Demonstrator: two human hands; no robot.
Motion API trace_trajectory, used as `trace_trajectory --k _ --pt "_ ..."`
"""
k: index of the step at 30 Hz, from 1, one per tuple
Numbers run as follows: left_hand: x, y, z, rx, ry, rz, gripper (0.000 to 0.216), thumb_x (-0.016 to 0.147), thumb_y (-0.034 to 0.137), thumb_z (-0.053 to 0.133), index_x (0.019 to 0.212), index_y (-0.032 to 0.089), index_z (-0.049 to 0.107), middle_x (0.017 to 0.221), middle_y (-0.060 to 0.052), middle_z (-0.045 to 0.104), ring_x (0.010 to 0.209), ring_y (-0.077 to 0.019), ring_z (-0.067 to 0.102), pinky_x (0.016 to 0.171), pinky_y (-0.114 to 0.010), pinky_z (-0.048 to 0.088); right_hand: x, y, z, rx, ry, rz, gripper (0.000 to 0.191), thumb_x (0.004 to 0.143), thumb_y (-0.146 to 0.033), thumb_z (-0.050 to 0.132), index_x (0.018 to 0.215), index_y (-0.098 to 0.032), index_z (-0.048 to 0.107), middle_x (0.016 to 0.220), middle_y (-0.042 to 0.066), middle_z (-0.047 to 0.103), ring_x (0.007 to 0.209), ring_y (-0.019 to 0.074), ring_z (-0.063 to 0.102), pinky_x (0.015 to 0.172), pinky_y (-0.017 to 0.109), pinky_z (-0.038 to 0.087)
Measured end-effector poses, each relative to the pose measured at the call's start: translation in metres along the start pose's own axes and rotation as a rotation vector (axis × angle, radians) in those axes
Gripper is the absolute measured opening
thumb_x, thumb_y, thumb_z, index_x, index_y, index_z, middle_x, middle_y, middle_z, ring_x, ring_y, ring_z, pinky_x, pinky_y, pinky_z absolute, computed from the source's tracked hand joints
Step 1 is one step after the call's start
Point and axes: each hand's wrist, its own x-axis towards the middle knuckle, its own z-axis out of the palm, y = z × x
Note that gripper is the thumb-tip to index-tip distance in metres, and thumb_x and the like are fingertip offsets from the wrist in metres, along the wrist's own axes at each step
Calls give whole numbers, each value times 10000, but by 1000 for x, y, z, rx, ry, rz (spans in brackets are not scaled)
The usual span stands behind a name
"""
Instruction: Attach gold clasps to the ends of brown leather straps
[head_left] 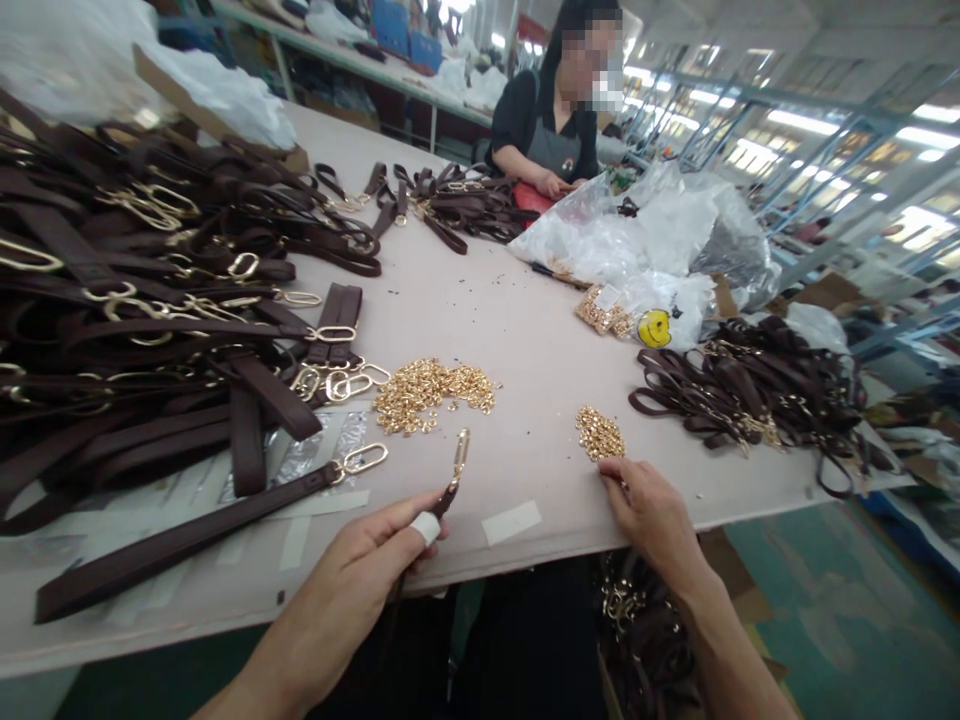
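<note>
My left hand (375, 570) is closed round the end of a dark brown leather strap (445, 500), its thumb wrapped in white tape. From that end a gold metal clasp (461, 452) points up and away from me. My right hand (652, 515) reaches to the near edge of a small pile of gold metal pieces (600, 433), fingertips pinched together; whether a piece is between them is too small to see. A larger heap of gold pieces (420, 395) lies past my left hand. Left of that hand, one brown strap (195, 540) with a gold oval ring lies flat.
Many brown straps with gold rings (150, 270) are piled on the left, and more straps (750, 390) lie on the right. Clear plastic bags (645, 230) stand at the far right. Across the table (480, 320) a co-worker (551, 120) handles something. Below the edge, straps (645, 640) fill a box.
</note>
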Motion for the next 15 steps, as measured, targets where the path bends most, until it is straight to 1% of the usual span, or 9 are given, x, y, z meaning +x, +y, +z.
trace_trajectory --k 2,4,7,10,12,13,15 --pt "-1 4 5 -101 -26 -8 433 783 392 682 1160 178 664 895 -6 672 807 -156 571 758 -255 440 2 0 0 -80 -31 -72 178 949 -183 463 1063 -197 600 921 72 687 855 217 622 782 337 485" --pt "-1 8 9 -189 -66 -10 430 723 327 739 1117 170 667 909 -2 667 772 -133 565 713 -229 452 5 -2 -1 -160 -46 -122 187 951 -166 461 1075 -184 600 901 75 687 848 218 614 795 336 476" --pt "0 9 11 -233 -109 -11 341 704 274 750 1014 153 673 788 24 628 642 -95 529 602 -196 436 9 -5 -1 -267 -42 -168 190 940 -154 479 1073 -174 614 854 76 681 828 224 605 794 337 464" --pt "2 6 10 -228 -148 8 278 719 260 738 962 144 669 735 34 595 587 -83 512 571 -196 434 14 -5 0 -305 -19 -170 189 917 -140 498 1051 -175 628 826 77 677 816 233 600 784 347 462" --pt "3 3 9 -230 -148 20 271 719 263 739 951 142 671 748 28 595 602 -89 519 581 -204 445 15 -6 2 -261 -7 -143 175 909 -149 504 1019 -175 638 817 81 677 820 242 603 783 363 471" --pt "3 2 9 -224 -139 30 267 722 265 735 952 143 676 760 24 601 621 -94 524 592 -206 448 16 -8 3 -198 5 -118 164 908 -163 508 1004 -176 640 830 85 682 829 245 610 786 371 478" --pt "2 1 9 -205 -116 56 256 734 261 720 963 150 690 792 15 619 668 -102 537 626 -207 449 14 -17 4 26 46 -19 143 908 -217 531 995 -187 641 875 80 697 832 234 634 790 373 499"
